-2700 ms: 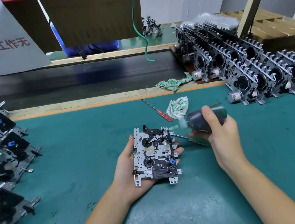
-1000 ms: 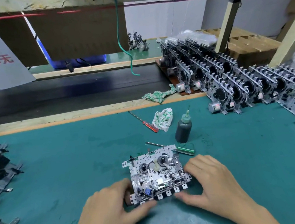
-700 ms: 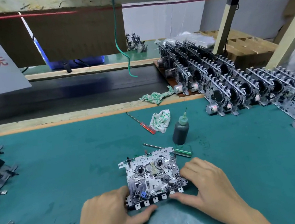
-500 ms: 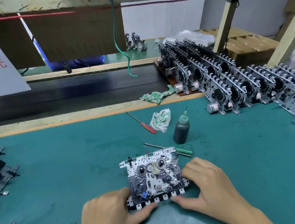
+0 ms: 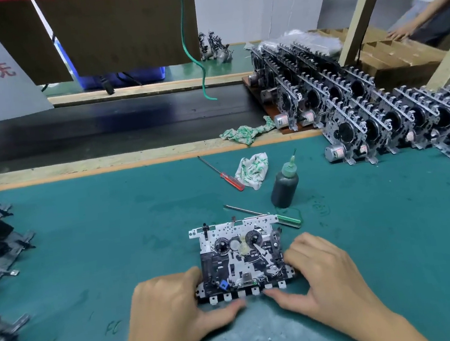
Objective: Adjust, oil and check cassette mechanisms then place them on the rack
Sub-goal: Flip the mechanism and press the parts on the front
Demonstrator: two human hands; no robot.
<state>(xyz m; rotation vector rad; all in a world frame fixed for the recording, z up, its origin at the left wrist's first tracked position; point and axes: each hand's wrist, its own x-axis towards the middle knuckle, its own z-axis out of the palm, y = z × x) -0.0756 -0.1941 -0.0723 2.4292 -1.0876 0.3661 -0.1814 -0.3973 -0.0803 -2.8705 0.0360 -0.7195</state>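
Rows of finished mechanisms (image 5: pixel 374 114) run off the right edge, their rack mostly hidden. On the green mat (image 5: pixel 86 242) the cassette mechanism (image 5: pixel 242 258) lies pinched between left hand (image 5: pixel 172 311) and right hand (image 5: pixel 322 274), thumbs blurred at its keys. The dark oil bottle (image 5: pixel 284 186) stands upright, contents indiscernible.

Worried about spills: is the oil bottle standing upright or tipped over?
Upright. The oil bottle stands on its base on the mat, nozzle pointing up, just beyond the green screwdriver. No hand touches it.
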